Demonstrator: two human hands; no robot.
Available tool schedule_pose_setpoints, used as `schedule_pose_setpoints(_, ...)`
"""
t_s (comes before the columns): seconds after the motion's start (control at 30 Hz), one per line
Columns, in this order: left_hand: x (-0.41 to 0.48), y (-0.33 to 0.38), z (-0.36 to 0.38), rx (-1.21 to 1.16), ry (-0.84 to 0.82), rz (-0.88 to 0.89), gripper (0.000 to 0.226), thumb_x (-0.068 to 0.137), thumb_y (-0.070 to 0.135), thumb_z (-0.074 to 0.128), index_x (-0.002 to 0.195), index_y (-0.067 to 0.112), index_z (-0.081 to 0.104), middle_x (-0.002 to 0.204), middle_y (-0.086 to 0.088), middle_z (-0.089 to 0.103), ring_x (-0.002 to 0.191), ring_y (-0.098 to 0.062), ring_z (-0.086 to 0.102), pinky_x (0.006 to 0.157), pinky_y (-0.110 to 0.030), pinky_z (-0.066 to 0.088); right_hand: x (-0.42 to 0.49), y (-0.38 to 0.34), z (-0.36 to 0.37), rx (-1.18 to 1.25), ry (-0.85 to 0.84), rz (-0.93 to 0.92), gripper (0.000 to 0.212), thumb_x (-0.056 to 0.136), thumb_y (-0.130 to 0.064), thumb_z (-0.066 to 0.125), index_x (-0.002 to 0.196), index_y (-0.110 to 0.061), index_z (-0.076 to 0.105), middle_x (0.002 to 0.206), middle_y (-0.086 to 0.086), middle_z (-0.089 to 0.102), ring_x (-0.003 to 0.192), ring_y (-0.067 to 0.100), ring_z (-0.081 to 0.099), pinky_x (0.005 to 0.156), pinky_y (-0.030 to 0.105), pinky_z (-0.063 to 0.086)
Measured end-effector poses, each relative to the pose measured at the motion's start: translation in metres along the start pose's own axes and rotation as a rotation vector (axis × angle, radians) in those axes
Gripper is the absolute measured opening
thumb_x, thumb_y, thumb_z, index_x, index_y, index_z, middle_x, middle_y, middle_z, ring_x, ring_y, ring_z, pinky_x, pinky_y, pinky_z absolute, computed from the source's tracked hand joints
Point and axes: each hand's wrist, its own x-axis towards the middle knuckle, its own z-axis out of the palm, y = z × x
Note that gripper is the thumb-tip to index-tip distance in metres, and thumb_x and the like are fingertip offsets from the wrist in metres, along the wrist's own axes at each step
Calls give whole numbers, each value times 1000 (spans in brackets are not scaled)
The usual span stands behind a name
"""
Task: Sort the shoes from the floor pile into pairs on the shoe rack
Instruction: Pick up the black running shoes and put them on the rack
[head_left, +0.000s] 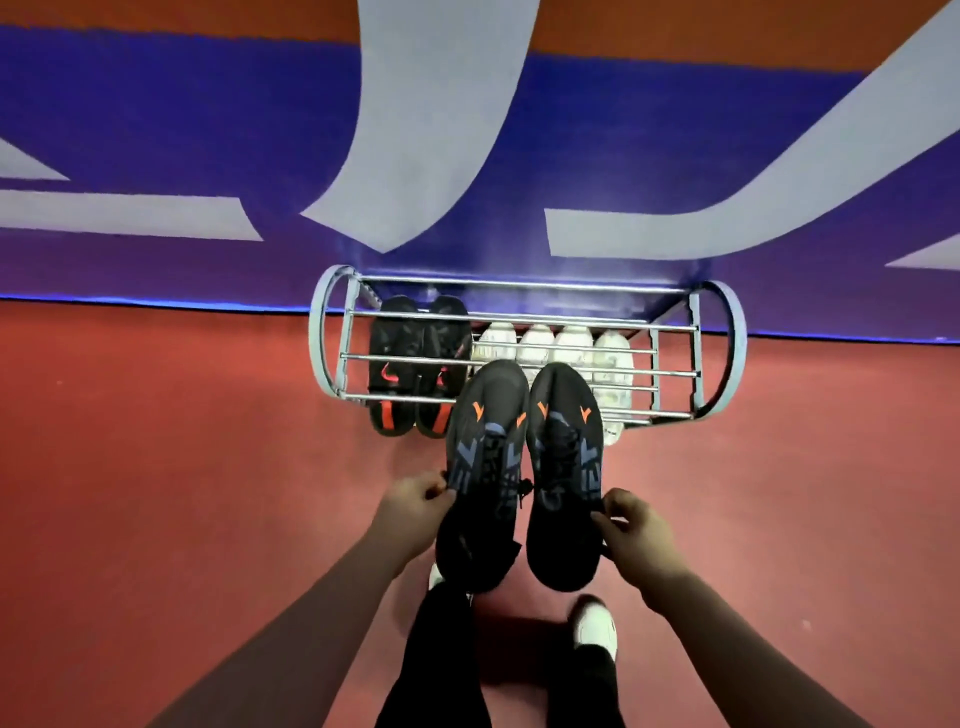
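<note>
I hold two matching black shoes with orange marks side by side, toes pointing at the rack. My left hand (410, 501) pinches the left black shoe (485, 441) at its side. My right hand (636, 525) pinches the right black shoe (563, 447) the same way. Both shoes hang above the front rail of the metal shoe rack (524, 317), which stands against the wall. Under its top bars sit a pair of black shoes with red marks (415, 364) on the left and several white shoes (561, 348) to their right.
The floor (182, 441) is red carpet. A blue wall with pale lettering (156, 130) rises right behind the rack. My own legs and white shoes (595, 626) show at the bottom centre, close under the held pair.
</note>
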Motion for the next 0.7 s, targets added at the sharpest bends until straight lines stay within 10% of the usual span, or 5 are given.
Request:
schedule_pose_setpoints(0.23, 31, -39, 9, 2, -88, 23, 25, 78, 21, 61, 55, 26, 54, 89, 7, 60, 86, -19, 56, 92, -47, 49, 16, 57, 26, -81, -52, 44, 21, 82, -16, 57, 66, -23, 45, 62, -1, 52, 63, 20, 49, 63, 41, 49)
schedule_pose_setpoints(0.4, 47, -77, 22, 90, -137, 23, 29, 68, 38, 56, 72, 9, 59, 79, -12, 61, 70, -17, 51, 72, -47, 49, 28, 75, 30, -138, -71, 58, 34, 85, -3, 57, 62, -19, 38, 58, -5, 39, 61, 17, 37, 59, 30, 32)
schedule_pose_setpoints(0.7, 79, -100, 48, 158, -132, 12, 17, 69, 27, 49, 64, 13, 56, 90, -24, 65, 82, -32, 63, 80, -50, 52, 65, 88, 37, -237, -98, 56, 30, 84, -3, 58, 64, -13, 38, 60, 0, 38, 58, 16, 32, 52, 27, 27)
